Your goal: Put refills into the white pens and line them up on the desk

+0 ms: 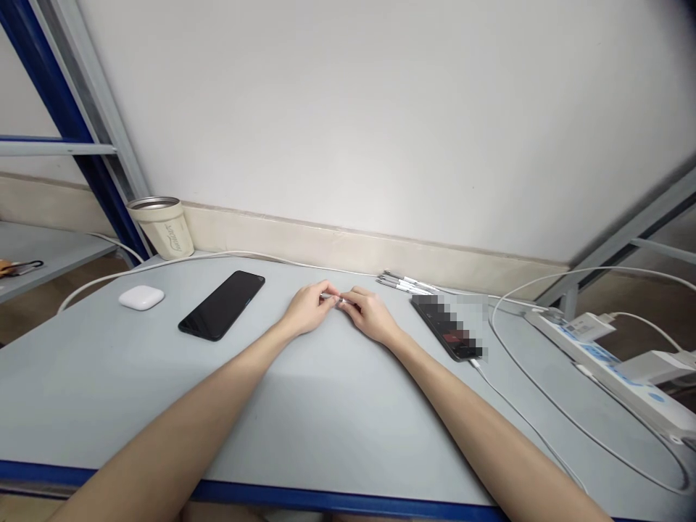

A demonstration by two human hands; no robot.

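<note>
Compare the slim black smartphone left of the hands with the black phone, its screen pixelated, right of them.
The black smartphone has a dark, blank screen, while the black phone has a pixelated screen. A white cable enters the black phone's lower end; the black smartphone has none attached. The two slant opposite ways. Both lie flat on the grey table.
</note>
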